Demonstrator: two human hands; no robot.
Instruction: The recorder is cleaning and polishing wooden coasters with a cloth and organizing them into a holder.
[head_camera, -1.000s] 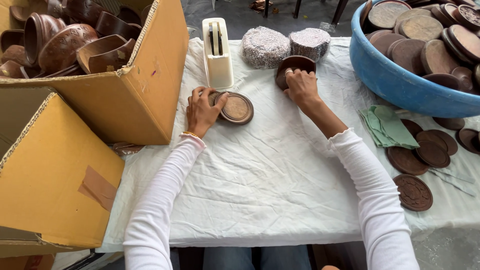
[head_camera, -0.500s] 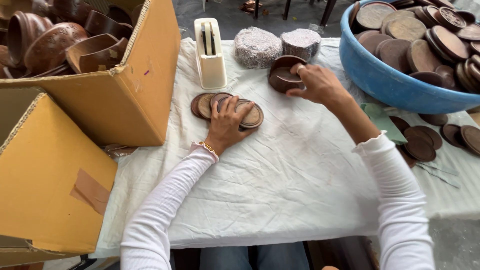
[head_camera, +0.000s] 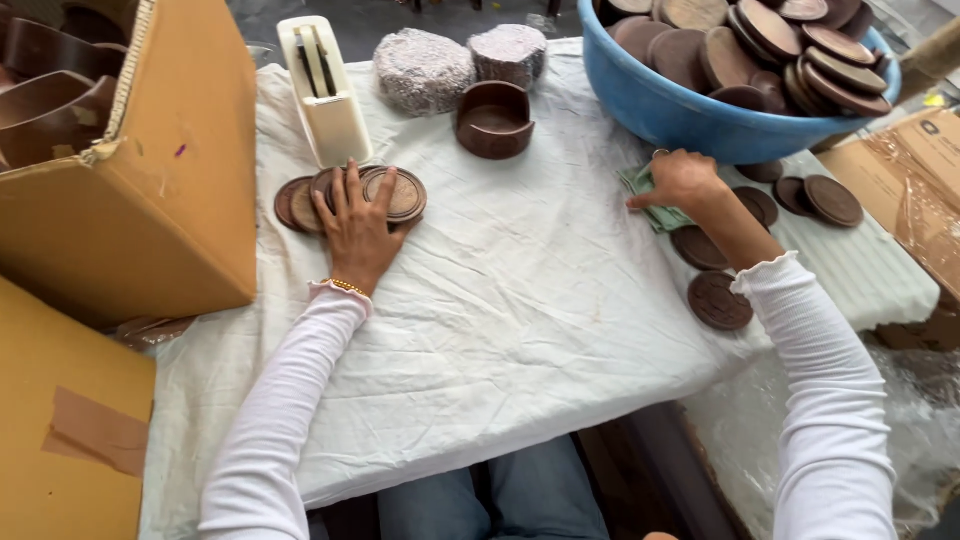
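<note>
**Left hand flat on the lids, right hand at the green cloth**

The left hand (head_camera: 357, 225) lies palm down with its fingers (head_camera: 340, 190) spread open over a small cluster of round brown wooden lids (head_camera: 400, 195) on the white cloth-covered table (head_camera: 520, 300). The fingertips reach across the middle of the cluster; one lid shows uncovered to the right of the fingers, and another lid edge (head_camera: 290, 205) peeks out to their left. The hand presses or rests on them and grips nothing.

The right hand (head_camera: 680, 180) sits well apart, just below the blue plastic basin (head_camera: 690, 115) heaped with more brown lids. Its fingers are curled loosely onto a folded green cloth (head_camera: 645, 200); whether they actually pinch the cloth cannot be told. Beside the right wrist, several loose dark discs (head_camera: 720, 300) lie flat on the table, with others (head_camera: 830, 200) farther right.

Behind the left hand's lids stands a cream tape dispenser (head_camera: 325, 95), upright, just beyond the fingertips. Further back are two grey speckled round blocks (head_camera: 425, 70), and in front of them a brown wooden bowl (head_camera: 493, 120) stands open side up. An open cardboard box (head_camera: 150, 170) holding more brown wooden ware stands at the left edge of the table, near the left hand
</note>
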